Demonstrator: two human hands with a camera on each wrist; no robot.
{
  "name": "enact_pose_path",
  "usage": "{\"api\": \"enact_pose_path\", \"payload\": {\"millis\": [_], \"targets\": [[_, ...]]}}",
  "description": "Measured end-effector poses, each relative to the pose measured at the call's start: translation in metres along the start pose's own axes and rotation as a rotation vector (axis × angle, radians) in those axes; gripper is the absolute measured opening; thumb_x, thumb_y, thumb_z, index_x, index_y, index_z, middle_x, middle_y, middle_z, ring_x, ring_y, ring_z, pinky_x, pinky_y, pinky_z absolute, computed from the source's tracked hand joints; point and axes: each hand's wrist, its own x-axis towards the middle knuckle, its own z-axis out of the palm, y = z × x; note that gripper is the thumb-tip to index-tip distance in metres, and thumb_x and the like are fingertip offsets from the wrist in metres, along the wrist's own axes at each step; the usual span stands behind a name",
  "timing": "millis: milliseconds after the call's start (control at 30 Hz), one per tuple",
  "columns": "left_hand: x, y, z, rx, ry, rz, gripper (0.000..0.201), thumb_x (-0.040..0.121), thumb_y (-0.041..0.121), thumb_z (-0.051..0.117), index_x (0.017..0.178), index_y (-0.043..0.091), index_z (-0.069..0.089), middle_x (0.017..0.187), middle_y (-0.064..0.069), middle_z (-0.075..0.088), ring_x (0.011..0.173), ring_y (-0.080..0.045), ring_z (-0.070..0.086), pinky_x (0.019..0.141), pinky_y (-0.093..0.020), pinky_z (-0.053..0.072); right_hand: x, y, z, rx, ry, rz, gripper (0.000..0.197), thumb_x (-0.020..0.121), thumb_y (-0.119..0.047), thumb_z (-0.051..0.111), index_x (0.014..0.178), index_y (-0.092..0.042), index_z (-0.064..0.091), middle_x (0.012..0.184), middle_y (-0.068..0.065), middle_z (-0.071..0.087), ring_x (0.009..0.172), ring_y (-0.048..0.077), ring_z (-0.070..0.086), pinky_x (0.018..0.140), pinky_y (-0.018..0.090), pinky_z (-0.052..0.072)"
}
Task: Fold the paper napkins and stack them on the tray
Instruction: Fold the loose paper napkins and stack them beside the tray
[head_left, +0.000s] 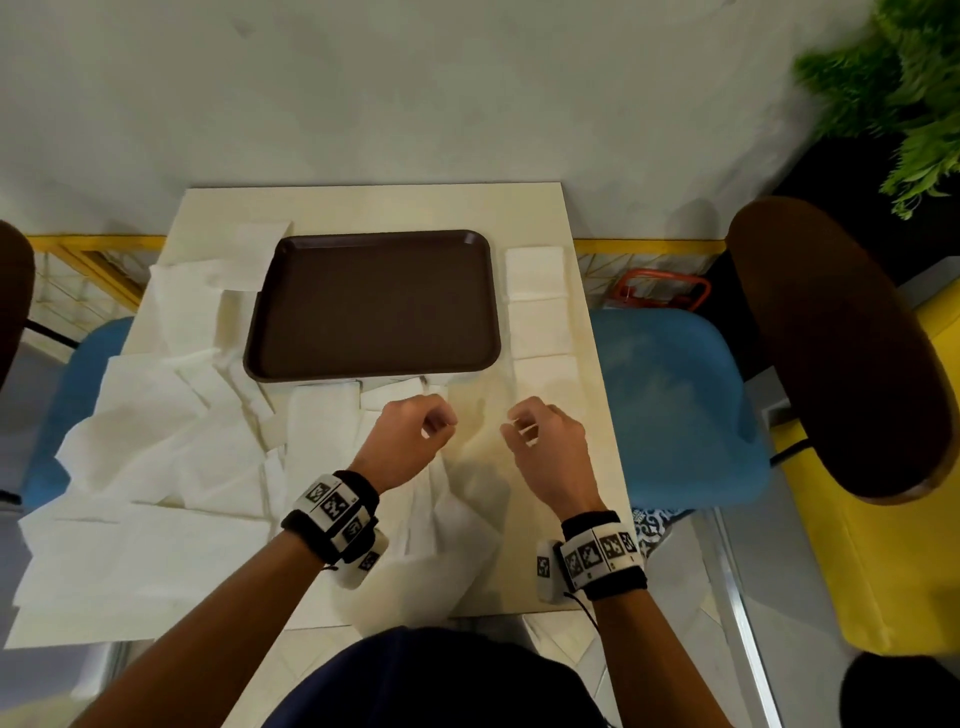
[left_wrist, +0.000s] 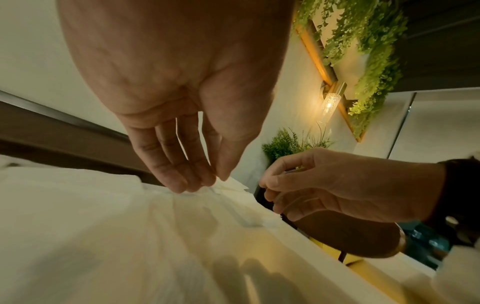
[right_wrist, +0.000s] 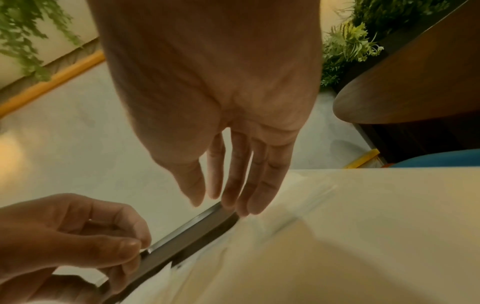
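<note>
An empty brown tray lies in the middle of the cream table. Just in front of it a white napkin lies spread between my hands. My left hand pinches the napkin's far left corner between thumb and fingertips. Thumb and fingers of my right hand pinch its far right corner, close to the tray's rim. Three folded napkins lie in a column right of the tray.
Several unfolded napkins cover the table's left side and overhang its edge. Blue chairs stand at both sides. A round brown table and green plants are to the right. A wall is behind the table.
</note>
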Motion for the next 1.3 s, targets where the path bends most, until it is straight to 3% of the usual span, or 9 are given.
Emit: {"api": "enact_pose_path", "payload": {"millis": [233,333,533,633,833,1000,1067,1200,1300], "targets": [[-0.058,-0.044,-0.007,0.182,-0.074,0.015,0.011,0.099,0.020,0.072,0.109,0.023,0.071,0.109,0.006,0.067,0.102,-0.014,0.059,0.091,-0.032,0.051,-0.050,-0.020,0.043,-0.125,-0.243,0.061,0.036,0.091,-0.059,0.075,0.115,-0.032,0.067,0.108,-0.013,0.068,0.092,0.010,0.067,0.083,0.038,0.060],[-0.074,-0.054,-0.008,0.244,-0.111,0.010,0.017,0.100,0.020,0.068,0.117,0.021,0.069,0.122,0.001,0.065,0.113,-0.022,0.057,0.097,-0.037,0.051,-0.071,-0.026,0.059,-0.270,-0.286,0.048,0.045,0.086,-0.052,0.078,0.122,-0.029,0.063,0.114,-0.007,0.063,0.100,0.018,0.063,0.079,0.036,0.053],[-0.096,-0.056,-0.013,0.215,-0.120,0.029,0.019,0.103,0.021,0.063,0.121,0.022,0.066,0.127,0.002,0.063,0.116,-0.020,0.055,0.098,-0.030,0.046,-0.092,-0.027,0.074,-0.317,-0.273,0.103,0.016,0.095,-0.035,0.070,0.095,-0.024,0.060,0.094,-0.001,0.063,0.090,0.025,0.058,0.069,0.035,0.042],[-0.101,-0.052,-0.018,0.161,-0.157,0.028,0.019,0.106,0.027,0.060,0.123,0.024,0.066,0.126,0.005,0.063,0.116,-0.016,0.054,0.098,-0.027,0.044,-0.094,-0.029,0.067,-0.250,-0.228,0.124,0.028,0.098,-0.034,0.069,0.079,-0.024,0.050,0.086,-0.003,0.058,0.080,0.023,0.056,0.062,0.034,0.036],[-0.103,-0.054,-0.022,0.135,-0.294,-0.024,0.036,0.105,0.048,0.059,0.135,0.028,0.058,0.134,0.008,0.060,0.119,-0.011,0.053,0.108,-0.033,0.046,-0.090,-0.063,0.024,-0.067,-0.134,0.054,0.014,0.099,-0.031,0.068,0.092,-0.025,0.058,0.082,-0.010,0.064,0.077,0.013,0.061,0.064,0.022,0.042],[-0.097,-0.032,-0.035,-0.202,-0.231,0.040,0.057,0.088,0.054,0.081,0.135,0.031,0.059,0.131,0.020,0.063,0.119,-0.002,0.061,0.104,-0.024,0.051,-0.085,-0.110,-0.010,-0.022,-0.166,-0.111,0.006,0.101,-0.036,0.072,0.096,-0.034,0.069,0.090,-0.018,0.072,0.086,0.004,0.066,0.074,0.014,0.044],[-0.094,-0.016,-0.045,-0.329,-0.244,0.047,0.050,0.090,0.048,0.082,0.133,0.029,0.066,0.125,0.021,0.070,0.114,-0.001,0.066,0.101,-0.021,0.052,-0.081,-0.127,-0.020,0.048,-0.167,-0.168,0.005,0.100,-0.034,0.075,0.097,-0.032,0.072,0.091,-0.017,0.073,0.088,0.004,0.067,0.075,0.015,0.046],[-0.090,0.004,-0.067,-0.406,-0.153,0.088,0.018,0.101,0.042,0.073,0.098,0.025,0.077,0.085,0.003,0.074,0.073,-0.012,0.063,0.070,-0.036,0.050,-0.071,-0.145,-0.031,0.191,-0.055,-0.199,0.010,0.097,-0.036,0.080,0.103,-0.030,0.073,0.099,-0.017,0.074,0.094,0.006,0.069,0.077,0.017,0.050],[-0.090,0.016,-0.085,-0.520,-0.084,0.063,0.015,0.104,0.033,0.069,0.102,0.022,0.079,0.095,-0.001,0.079,0.083,-0.020,0.073,0.074,-0.039,0.056,-0.066,-0.144,-0.028,0.330,0.024,-0.088,0.025,0.096,-0.041,0.081,0.117,-0.031,0.071,0.108,-0.017,0.076,0.100,0.003,0.071,0.083,0.024,0.059]]}}
